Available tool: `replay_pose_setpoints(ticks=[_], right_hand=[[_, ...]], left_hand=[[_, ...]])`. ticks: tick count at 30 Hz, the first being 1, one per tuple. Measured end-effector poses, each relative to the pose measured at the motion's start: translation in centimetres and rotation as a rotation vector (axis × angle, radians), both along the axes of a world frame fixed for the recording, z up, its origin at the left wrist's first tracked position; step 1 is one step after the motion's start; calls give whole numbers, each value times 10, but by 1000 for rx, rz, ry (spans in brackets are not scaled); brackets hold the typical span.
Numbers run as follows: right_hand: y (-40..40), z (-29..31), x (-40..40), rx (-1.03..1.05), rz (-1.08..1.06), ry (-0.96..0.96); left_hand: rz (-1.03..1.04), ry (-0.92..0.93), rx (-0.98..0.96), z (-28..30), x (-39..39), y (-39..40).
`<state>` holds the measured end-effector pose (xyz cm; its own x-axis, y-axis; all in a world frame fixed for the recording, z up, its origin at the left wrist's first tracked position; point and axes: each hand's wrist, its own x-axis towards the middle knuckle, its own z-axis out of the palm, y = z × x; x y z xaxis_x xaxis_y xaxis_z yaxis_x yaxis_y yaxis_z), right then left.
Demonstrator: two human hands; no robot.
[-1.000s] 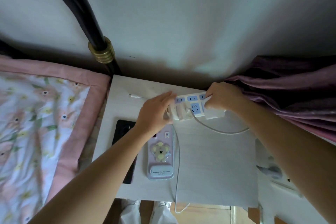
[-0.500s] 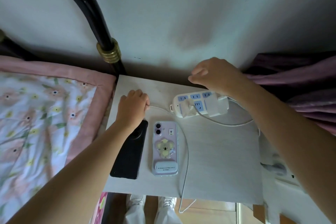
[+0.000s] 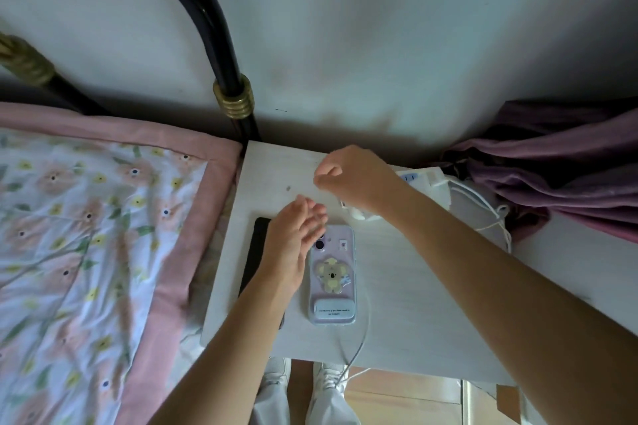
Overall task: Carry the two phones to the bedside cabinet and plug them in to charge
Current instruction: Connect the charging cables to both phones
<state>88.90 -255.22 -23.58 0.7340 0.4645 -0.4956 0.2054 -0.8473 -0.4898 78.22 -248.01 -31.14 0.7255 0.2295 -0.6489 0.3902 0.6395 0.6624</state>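
A purple phone [image 3: 333, 286] with a koala sticker lies face down on the white bedside cabinet [image 3: 414, 286]. A black phone [image 3: 253, 252] lies to its left, mostly hidden under my left forearm. My left hand [image 3: 293, 245] hovers open over the tops of both phones, fingers stretched forward. My right hand [image 3: 355, 179] is above the cabinet's back, thumb and forefinger pinched together; I see nothing between them. It covers most of the white power strip [image 3: 419, 178]. A white cable [image 3: 362, 331] runs along the purple phone's right side and over the front edge.
A bed with a pink floral quilt [image 3: 86, 235] lies against the cabinet's left side, with a black metal bedpost [image 3: 234, 100] at the back corner. Purple fabric [image 3: 552, 166] is bunched at the right. Another white cable [image 3: 490, 214] loops off the right edge. The wall is close behind.
My left hand has let go of the cable end, opened and moved right over the phones. My right hand has moved left and forward, in front of the power strip, and pinched shut.
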Motion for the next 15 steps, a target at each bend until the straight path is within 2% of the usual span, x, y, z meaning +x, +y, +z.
replay_pose_setpoints(ticks=[3,6,8,11,15], right_hand=[[5,-12,-19,58,-50,112],[12,-34,-55,159,-253,303],[15,-53,-81,130,-424,388],[15,-79,-108,65,-549,452],[21,-93,-121,46,-603,358]], left_hand=[[-45,164,177,-3,-29,4],[-96,231,682,-21,-66,13],[-72,207,911,-35,-85,20],[-47,223,881,-51,-99,26],[-79,204,845,-57,-104,28]])
